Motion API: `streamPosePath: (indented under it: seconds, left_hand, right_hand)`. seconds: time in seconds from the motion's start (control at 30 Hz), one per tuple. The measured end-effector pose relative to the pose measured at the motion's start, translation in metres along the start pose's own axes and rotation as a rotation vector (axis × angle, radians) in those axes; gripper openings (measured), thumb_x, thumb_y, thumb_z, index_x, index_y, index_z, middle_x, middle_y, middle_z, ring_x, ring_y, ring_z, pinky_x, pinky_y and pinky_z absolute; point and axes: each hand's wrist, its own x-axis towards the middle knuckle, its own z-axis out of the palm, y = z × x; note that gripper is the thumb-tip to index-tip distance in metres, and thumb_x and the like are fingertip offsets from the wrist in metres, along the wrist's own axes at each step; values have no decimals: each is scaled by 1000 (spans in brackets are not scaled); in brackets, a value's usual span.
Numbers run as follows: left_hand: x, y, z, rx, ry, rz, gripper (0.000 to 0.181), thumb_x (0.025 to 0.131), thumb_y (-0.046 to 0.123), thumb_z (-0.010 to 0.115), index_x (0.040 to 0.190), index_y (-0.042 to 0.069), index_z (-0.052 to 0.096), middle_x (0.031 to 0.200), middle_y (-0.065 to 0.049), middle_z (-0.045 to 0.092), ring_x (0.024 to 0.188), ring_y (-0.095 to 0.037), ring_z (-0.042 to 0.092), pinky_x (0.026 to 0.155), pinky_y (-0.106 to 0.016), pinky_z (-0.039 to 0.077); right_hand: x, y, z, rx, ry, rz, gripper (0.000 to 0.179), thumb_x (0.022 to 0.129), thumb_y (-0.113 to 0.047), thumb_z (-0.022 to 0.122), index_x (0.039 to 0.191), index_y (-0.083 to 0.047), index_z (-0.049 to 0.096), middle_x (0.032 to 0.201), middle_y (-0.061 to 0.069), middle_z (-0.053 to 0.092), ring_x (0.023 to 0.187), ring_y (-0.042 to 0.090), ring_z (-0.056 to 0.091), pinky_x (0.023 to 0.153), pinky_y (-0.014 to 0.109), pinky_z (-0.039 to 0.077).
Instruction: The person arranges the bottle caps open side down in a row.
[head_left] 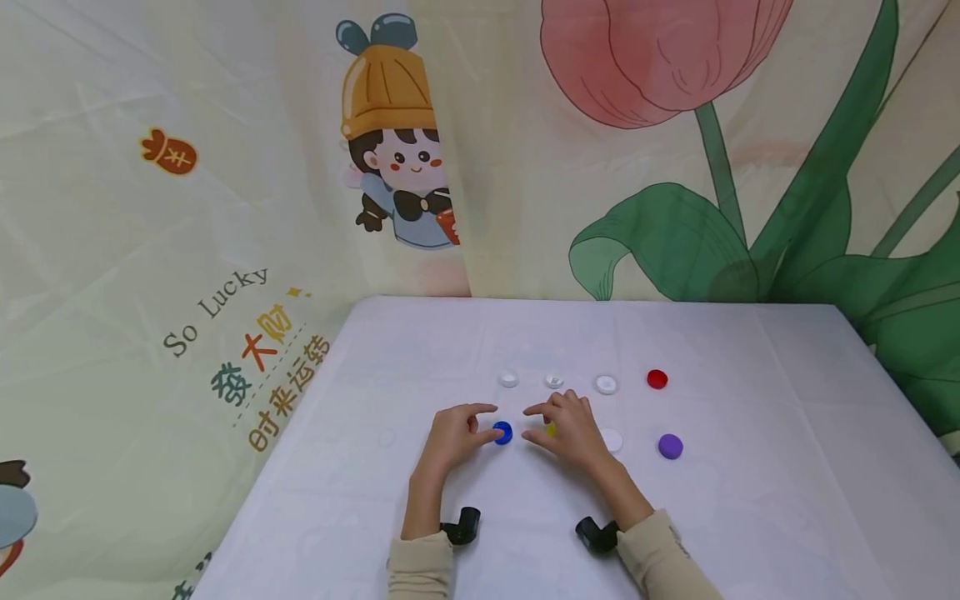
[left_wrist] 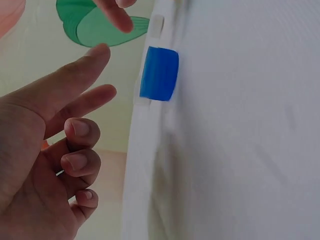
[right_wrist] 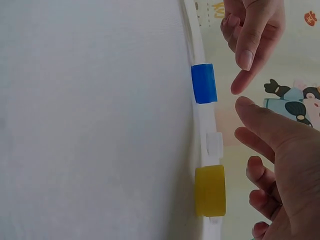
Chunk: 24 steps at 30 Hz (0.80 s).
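Observation:
A blue bottle cap [head_left: 507,433] lies on the white table between the two hands. Above it hovers my left hand [head_left: 452,435], thumb and index finger spread apart; its thumb overlaps the cap in the head view, but the left wrist view shows a gap to the blue cap [left_wrist: 160,74]. My right hand [head_left: 576,432] faces it from the other side, thumb and index finger also apart and nothing between them. A yellow cap [head_left: 551,430] is partly hidden beneath the right hand; in the right wrist view the yellow cap [right_wrist: 210,191] stands clear of the fingers.
Behind the hands lie a pale cap [head_left: 508,378], a small white cap [head_left: 553,381], a white ring-like cap [head_left: 606,384] and a red cap [head_left: 657,379]. To the right are a partly covered white disc [head_left: 612,439] and a purple cap [head_left: 671,447]. A printed cloth hangs behind.

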Motion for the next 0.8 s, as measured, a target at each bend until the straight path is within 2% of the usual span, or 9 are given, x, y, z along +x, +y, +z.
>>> streamPosePath:
  seconds: [0.2, 0.37, 0.8]
  left_hand:
    - [-1, -8, 3, -62, -51, 8, 40, 70, 33, 76, 104, 16, 67, 55, 5, 41, 48, -8, 35, 46, -21, 29]
    - [0, -12, 8, -71, -84, -9, 37, 70, 32, 76, 103, 17, 67, 55, 5, 41, 49, -10, 36, 47, -21, 30]
    - [3, -15, 16, -45, -58, -11, 27, 72, 28, 75, 97, 18, 69, 55, 6, 43, 49, -8, 37, 47, -20, 30]
  right_hand:
    - [6, -4, 12, -63, -32, -48, 34, 71, -43, 72, 97, -22, 70, 71, -7, 47, 70, 11, 36, 64, 28, 25]
    - [10, -9, 17, -90, -74, -44, 36, 71, -45, 71, 98, -21, 70, 70, -7, 46, 70, 11, 35, 64, 28, 24]
    - [11, -11, 24, -99, -75, -43, 30, 71, -43, 72, 93, -23, 71, 69, -9, 45, 69, 10, 35, 64, 28, 24]
